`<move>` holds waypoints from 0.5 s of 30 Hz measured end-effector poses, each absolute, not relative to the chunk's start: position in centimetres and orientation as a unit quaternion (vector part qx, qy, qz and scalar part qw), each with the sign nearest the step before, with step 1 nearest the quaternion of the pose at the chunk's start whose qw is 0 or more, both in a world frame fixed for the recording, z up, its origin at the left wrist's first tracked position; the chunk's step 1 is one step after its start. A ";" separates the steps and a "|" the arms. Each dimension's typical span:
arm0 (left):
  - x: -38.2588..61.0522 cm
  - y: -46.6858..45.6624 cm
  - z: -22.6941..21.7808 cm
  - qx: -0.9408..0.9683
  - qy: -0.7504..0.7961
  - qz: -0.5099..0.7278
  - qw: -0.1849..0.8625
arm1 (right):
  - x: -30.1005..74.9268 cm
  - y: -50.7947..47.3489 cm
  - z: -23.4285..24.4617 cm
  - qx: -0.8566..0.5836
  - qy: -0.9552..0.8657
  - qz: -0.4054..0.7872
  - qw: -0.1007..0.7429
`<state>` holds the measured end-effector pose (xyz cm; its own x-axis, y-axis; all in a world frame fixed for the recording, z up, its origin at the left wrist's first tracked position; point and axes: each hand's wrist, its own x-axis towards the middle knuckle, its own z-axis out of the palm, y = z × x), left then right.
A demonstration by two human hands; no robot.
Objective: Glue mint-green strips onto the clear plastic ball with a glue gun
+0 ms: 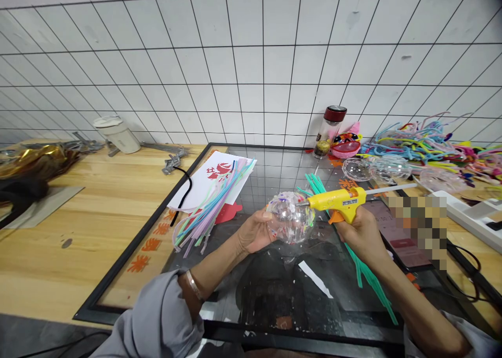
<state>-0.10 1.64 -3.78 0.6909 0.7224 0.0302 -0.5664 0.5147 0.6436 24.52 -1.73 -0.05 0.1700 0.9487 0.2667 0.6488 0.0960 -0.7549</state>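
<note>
Clear ball (pixel 292 224) is held up over the black-framed glass panel (pixel 270 277), roughly mid-bench. It's gripped at its left side by the left hand (pixel 257 232), thumb and fingers spread around the curve. Coloured bits and whitish marks can be seen on the ball, mostly toward the top and right.

Yellow glue gun (pixel 337 200) is held in the right hand (pixel 363 235), handle wrapped by the fingers. Trigger squeeze can't be told. Nozzle is pointed left, at the ball's upper part; whether contact is made can't be confirmed. White glue stick (pixel 392 188) is seen poking out of the gun's rear.

Green pipe cleaners (pixel 371 282) are laid under the gun and right forearm. White paper strip (pixel 316 279) is left lying on the glass below the ball. Pastel pipe cleaners (pixel 219 206) are bunched left of the ball, partly over a white sheet (pixel 188 190) with red print. Glass bottle (pixel 327 133) is stood by the wall; clear plastic shells (pixel 356 169) are set right of it, nearer the front.
</note>
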 end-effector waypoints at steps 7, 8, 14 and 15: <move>-0.3 1.8 -3.6 0.326 0.121 0.382 0.856 | 24.9 -1.2 0.1 -0.647 -0.535 0.297 0.455; -0.4 1.9 -3.4 0.327 0.121 0.386 0.854 | 25.1 -1.1 0.2 -0.662 -0.533 0.299 0.434; -1.9 2.4 -1.7 0.325 0.149 0.449 0.819 | 25.9 -0.4 0.6 -0.734 -0.640 0.156 0.165; -2.1 2.4 -1.4 0.321 0.156 0.466 0.810 | 25.7 -0.5 0.5 -0.735 -0.646 0.145 0.145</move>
<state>-2.14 2.41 -1.37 0.5170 0.8547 0.0459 -0.6538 0.3597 0.6657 25.72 -0.47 0.54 0.1220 0.9922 -0.0253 0.9079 -0.1218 -0.4011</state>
